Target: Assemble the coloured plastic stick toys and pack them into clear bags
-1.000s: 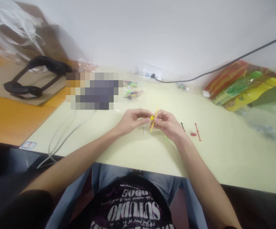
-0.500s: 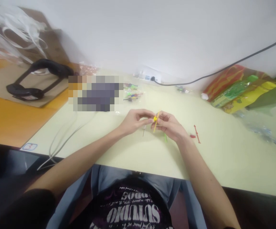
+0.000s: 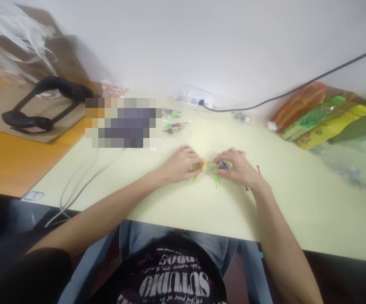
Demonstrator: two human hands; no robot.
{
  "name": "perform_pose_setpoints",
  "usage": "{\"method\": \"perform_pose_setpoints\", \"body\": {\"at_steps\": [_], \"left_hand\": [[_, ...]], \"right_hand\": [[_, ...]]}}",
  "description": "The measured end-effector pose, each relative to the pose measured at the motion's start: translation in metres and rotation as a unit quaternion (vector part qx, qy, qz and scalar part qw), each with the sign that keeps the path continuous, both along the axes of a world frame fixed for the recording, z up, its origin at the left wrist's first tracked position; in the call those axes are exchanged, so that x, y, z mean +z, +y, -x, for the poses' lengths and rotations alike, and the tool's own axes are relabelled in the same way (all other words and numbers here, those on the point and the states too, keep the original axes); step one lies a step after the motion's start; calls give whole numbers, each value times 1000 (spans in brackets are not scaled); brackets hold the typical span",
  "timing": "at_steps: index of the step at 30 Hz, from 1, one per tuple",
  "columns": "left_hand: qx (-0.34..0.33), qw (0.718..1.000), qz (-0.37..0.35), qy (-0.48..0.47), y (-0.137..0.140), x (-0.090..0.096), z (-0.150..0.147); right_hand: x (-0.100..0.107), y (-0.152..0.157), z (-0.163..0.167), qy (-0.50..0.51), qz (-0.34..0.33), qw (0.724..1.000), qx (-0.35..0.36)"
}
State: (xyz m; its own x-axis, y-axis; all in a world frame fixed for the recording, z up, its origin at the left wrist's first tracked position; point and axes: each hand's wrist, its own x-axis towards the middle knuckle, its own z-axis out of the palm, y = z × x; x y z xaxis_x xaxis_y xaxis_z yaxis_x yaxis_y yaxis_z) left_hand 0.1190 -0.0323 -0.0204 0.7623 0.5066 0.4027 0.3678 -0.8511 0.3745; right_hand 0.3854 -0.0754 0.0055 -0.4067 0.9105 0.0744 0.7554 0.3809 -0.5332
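My left hand (image 3: 181, 162) rests low on the pale yellow table (image 3: 176, 198), its fingers closed around a small yellow plastic stick piece (image 3: 198, 169) that pokes out at the fingertips. My right hand (image 3: 238, 166) lies beside it, fingers curled over a green stick (image 3: 216, 179) and a small blue part (image 3: 223, 165). The two hands are a few centimetres apart. A red stick (image 3: 258, 169) peeks out just right of my right hand. What exactly my right fingers pinch is blurred.
Small packets of coloured parts (image 3: 174, 120) lie behind the hands. A power strip (image 3: 195, 100) with a black cable (image 3: 297, 88) sits at the wall. Colourful bags (image 3: 318, 116) stand at the right, a clear plastic bag (image 3: 347, 169) beside them. White cables (image 3: 82, 185) and black headphones (image 3: 44, 105) are at the left.
Both hands have dropped from above the table onto its surface and moved slightly apart. The yellow piece went down with my left hand; my right hand now covers the green stick.
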Motion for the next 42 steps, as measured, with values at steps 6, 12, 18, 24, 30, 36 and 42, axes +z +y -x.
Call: {"method": "perform_pose_setpoints", "body": {"at_steps": [6, 12, 18, 24, 30, 36, 42], "left_hand": [[13, 1000, -4, 20, -4, 1, 5], [19, 999, -17, 20, -6, 2, 9], [-11, 999, -26, -37, -8, 4, 7], [-33, 993, -8, -114, -11, 0, 1], [-8, 988, 0, -153, -15, 7, 4], [4, 979, 3, -202, -18, 13, 6], [15, 980, -5, -197, -17, 11, 8]], "right_hand": [[-6, 0, 7, -40, 2, 999, 11], [-5, -2, 9, 48, 4, 999, -2], [2, -2, 13, 231, 40, 972, -12], [4, -5, 23, 316, 94, 944, 20], [7, -13, 21, 193, 11, 980, -38], [9, -24, 25, -109, -60, 991, -56], [-2, -23, 37, -199, -51, 978, -35]]}}
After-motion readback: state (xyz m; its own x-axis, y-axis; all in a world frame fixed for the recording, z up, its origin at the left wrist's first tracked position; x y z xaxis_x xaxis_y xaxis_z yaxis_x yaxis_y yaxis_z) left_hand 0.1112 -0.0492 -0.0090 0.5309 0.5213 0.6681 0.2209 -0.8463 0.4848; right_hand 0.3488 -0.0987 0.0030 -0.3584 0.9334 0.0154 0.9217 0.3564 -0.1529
